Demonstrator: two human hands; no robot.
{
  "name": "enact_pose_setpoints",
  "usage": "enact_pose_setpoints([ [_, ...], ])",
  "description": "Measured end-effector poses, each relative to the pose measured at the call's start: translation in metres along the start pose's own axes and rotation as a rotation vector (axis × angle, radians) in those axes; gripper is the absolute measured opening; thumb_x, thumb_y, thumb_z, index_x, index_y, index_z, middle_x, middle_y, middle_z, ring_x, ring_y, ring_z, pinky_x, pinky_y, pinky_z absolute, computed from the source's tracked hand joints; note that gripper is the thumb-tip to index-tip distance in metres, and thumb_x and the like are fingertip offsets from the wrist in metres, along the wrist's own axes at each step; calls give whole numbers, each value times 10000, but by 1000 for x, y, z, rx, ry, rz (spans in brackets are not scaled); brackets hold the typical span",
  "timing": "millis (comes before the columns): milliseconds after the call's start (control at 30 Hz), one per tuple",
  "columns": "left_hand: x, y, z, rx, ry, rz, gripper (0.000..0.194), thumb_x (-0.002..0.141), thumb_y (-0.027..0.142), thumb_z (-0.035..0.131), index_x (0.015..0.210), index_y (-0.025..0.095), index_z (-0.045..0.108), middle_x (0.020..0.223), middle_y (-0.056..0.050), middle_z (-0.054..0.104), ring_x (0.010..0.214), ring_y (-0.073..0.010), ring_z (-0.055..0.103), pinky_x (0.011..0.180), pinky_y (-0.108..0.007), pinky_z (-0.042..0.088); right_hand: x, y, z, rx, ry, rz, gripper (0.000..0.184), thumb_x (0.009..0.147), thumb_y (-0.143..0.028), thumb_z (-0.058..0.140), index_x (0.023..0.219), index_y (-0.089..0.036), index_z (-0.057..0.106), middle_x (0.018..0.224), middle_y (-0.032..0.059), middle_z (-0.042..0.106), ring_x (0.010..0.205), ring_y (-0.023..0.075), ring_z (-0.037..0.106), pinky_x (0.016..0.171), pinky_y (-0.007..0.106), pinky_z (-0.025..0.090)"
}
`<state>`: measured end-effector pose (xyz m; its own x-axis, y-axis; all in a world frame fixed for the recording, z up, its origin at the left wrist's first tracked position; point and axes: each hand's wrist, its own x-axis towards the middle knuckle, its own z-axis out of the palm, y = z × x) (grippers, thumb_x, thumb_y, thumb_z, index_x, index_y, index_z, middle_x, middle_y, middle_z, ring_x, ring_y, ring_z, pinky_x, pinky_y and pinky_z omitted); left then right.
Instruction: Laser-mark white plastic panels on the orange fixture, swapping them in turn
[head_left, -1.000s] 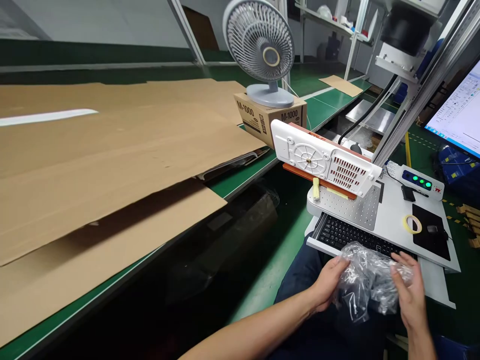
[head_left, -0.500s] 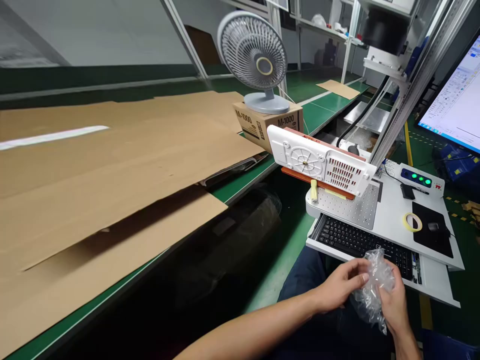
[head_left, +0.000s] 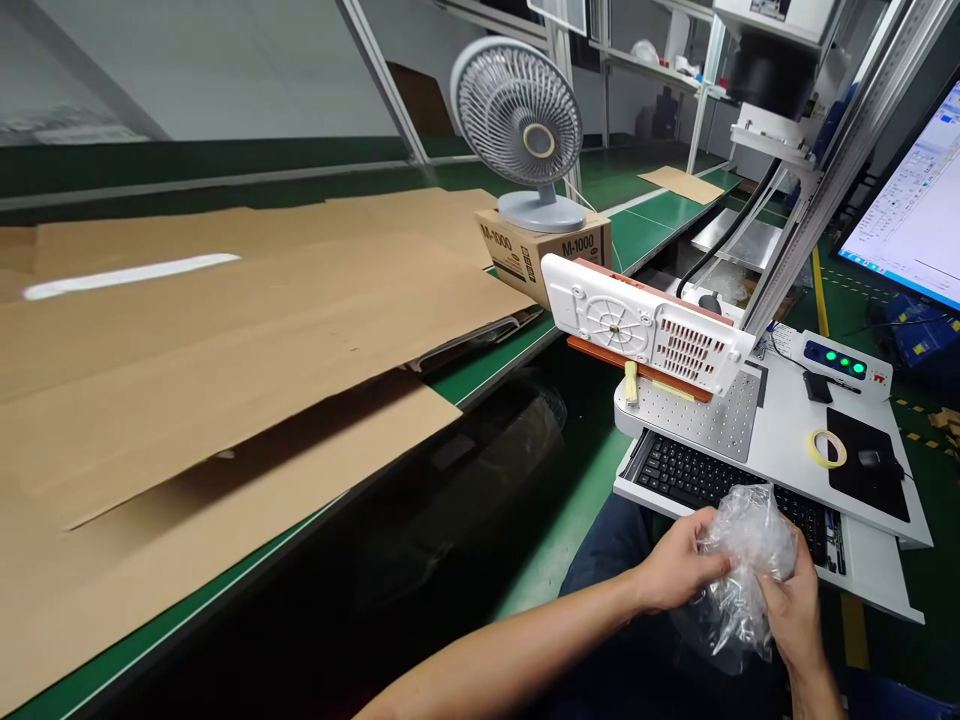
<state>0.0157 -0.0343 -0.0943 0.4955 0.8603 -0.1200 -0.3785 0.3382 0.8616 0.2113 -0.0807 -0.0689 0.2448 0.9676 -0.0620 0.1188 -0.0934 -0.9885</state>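
A crumpled clear plastic bag (head_left: 744, 560) bunches up between my two hands, above my lap and in front of the keyboard drawer. My left hand (head_left: 679, 563) grips its left side, thumb pressed into the film. On the other side my right hand (head_left: 796, 600) is closed around the bag, with the thumb on top. Just beyond, a black keyboard (head_left: 694, 475) lies in the pulled-out drawer, partly covered by the bag. A white plastic panel (head_left: 637, 325) with a vent grille stands tilted on an orange holder (head_left: 600, 351) over the perforated metal plate (head_left: 727, 420).
Large cardboard sheets (head_left: 247, 350) cover the green bench at left. A grey fan (head_left: 517, 125) stands on a carton (head_left: 517, 250). To the right are a tape roll (head_left: 827, 449), a mouse pad (head_left: 862, 490), a control box (head_left: 847, 360) and a monitor (head_left: 907, 200).
The bag has puffed out larger between my hands and now rises higher above them. My hands have moved slightly farther apart. The whole view has shifted a little.
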Motion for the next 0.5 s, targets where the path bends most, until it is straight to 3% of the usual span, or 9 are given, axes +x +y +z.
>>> enact_pose_setpoints([
  [200,0,20,-13,192,168,100,341,833,385,832,1019,165,649,945,-23,633,869,-181,545,810,-298,443,-3,-16,10,107,-97,79,969,818,-542,964,1637,-342,486,1598,114,628,1429,362,647,1208,527,549],
  [267,-5,23,-11,278,106,114,272,846,350,796,1009,167,676,936,-20,639,861,-183,547,799,-297,436,-5,-17,20,73,-59,89,1028,785,-575,981,1651,-327,486,1595,112,632,1422,370,652,1202,525,560],
  [333,-12,21,-6,314,-19,110,258,859,328,778,1050,167,713,943,-18,654,853,-184,559,799,-299,442,-3,-15,30,56,44,123,975,763,-608,988,1578,-272,571,1507,128,694,1334,379,705,1137,517,607],
  [400,-17,16,-1,318,-103,107,333,859,330,798,1141,167,731,983,-24,676,864,-190,576,813,-306,461,1,-13,37,110,140,196,867,758,-634,985,1445,-218,660,1360,146,766,1183,388,769,1022,524,663],
  [500,-23,9,0,296,-74,122,658,799,399,923,1357,171,660,1137,-59,706,964,-229,620,878,-334,499,6,-16,39,170,237,224,762,763,-662,972,1296,-182,716,1166,142,815,989,386,805,879,529,697],
])
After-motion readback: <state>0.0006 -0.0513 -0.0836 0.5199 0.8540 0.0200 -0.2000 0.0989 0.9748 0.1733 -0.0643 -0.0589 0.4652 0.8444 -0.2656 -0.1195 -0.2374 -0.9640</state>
